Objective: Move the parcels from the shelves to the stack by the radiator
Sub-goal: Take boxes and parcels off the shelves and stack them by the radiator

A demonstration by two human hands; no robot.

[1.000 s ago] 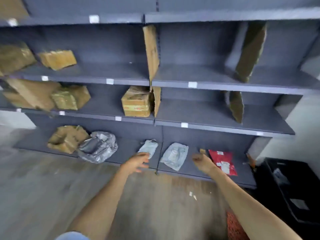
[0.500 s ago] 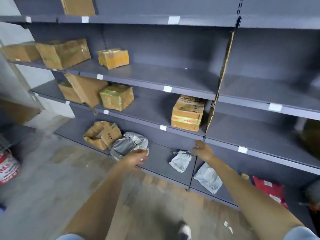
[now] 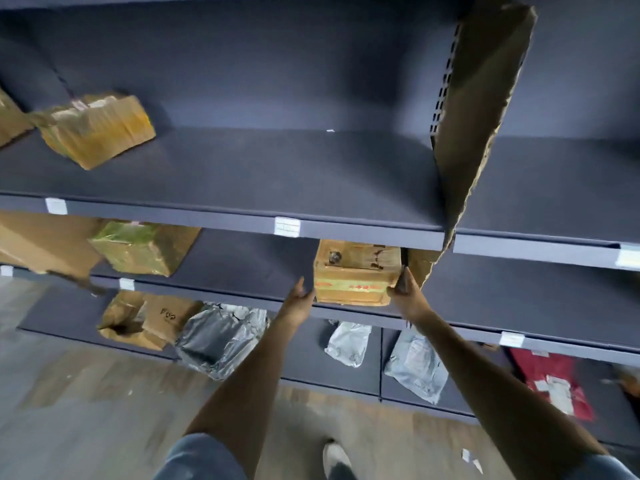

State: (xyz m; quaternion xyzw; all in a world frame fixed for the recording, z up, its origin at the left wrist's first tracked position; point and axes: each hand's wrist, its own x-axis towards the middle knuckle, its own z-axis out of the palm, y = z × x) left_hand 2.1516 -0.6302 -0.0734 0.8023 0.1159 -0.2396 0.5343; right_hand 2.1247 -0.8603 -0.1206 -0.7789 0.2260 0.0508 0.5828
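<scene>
Left hand point(image 3: 300, 296) flat against left side of box point(image 3: 356, 273), fingers straight. Box on middle shelf point(image 3: 242, 261), at front edge, beside cardboard divider point(image 3: 474, 109). Right hand point(image 3: 406, 292) against box right side, fingers extended, not curled.

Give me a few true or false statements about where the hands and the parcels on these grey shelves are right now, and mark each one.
1. Both hands flank the brown cardboard box with a red stripe on the middle shelf. True: the left hand is at its left side, the right hand at its right.
2. The box is already lifted clear of the shelf. False: it sits on the shelf.
3. A crumpled silver plastic parcel lies on the bottom shelf. True.
4. The red flat mailer lies on the top shelf. False: it is on the bottom shelf, far right.
5. The box wrapped in yellow tape stands directly above the striped box. False: it is on the upper shelf, far to the left.
</scene>
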